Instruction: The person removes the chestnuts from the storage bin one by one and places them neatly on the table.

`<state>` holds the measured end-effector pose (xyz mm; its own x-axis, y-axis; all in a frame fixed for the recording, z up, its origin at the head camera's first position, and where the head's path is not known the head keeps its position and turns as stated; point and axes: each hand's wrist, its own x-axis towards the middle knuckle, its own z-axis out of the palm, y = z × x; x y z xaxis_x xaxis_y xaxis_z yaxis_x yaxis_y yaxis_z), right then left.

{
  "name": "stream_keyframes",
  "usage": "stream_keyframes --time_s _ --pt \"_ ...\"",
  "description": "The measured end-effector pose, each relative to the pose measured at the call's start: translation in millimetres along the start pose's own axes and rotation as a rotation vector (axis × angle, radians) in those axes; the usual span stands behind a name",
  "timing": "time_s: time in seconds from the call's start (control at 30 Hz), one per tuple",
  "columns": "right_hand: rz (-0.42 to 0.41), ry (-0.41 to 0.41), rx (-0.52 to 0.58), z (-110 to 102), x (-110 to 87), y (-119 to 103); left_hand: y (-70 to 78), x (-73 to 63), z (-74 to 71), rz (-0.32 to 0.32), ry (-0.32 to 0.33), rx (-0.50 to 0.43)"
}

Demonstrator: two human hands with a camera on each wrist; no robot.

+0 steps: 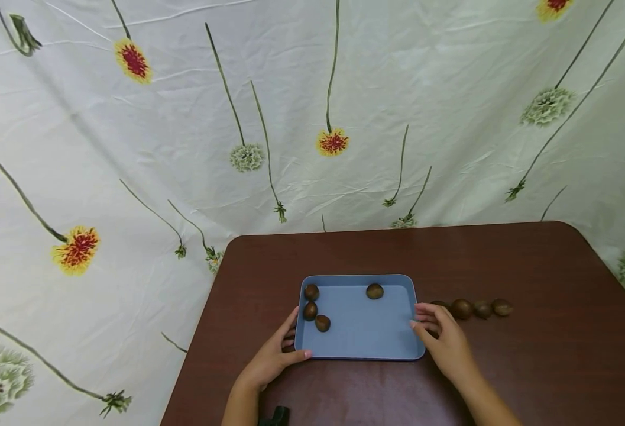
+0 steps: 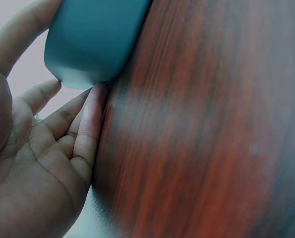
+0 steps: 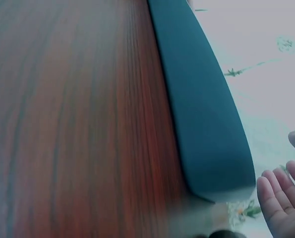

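A blue rectangular tray lies on the brown table in the head view. Three round brown nuts sit by its left wall, and another brown nut is near the far wall. My left hand holds the tray's near left corner, thumb at the front rim and fingers along the left side. The left wrist view shows its fingertips against the tray's lower edge. My right hand is beside the right rim, fingers extended and thumb apart. In the right wrist view, this hand appears beyond the tray's corner.
Several brown nuts lie in a row on the table, right of the tray and partly behind my right hand. A flower-printed cloth hangs behind the table. A small black object shows at the bottom edge.
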<state>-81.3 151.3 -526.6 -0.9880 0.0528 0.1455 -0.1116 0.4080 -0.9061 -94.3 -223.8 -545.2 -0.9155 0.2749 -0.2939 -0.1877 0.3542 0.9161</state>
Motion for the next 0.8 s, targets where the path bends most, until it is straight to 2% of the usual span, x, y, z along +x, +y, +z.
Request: stream_keyframes --time_s 0.23,0.5,0.8 --pt "-0.029 -0.066 -0.007 14 8.4 -6 -1.1 0.4 -0.7 -0.001 -0.001 0.001" --pt "-0.1 -0.065 -0.024 29 25.8 -7 -1.4 0.1 -1.4 -0.002 -0.007 0.0" --pt "-0.119 -0.095 -0.056 39 46.9 -7 -1.6 0.3 -1.8 0.002 -0.014 0.0"
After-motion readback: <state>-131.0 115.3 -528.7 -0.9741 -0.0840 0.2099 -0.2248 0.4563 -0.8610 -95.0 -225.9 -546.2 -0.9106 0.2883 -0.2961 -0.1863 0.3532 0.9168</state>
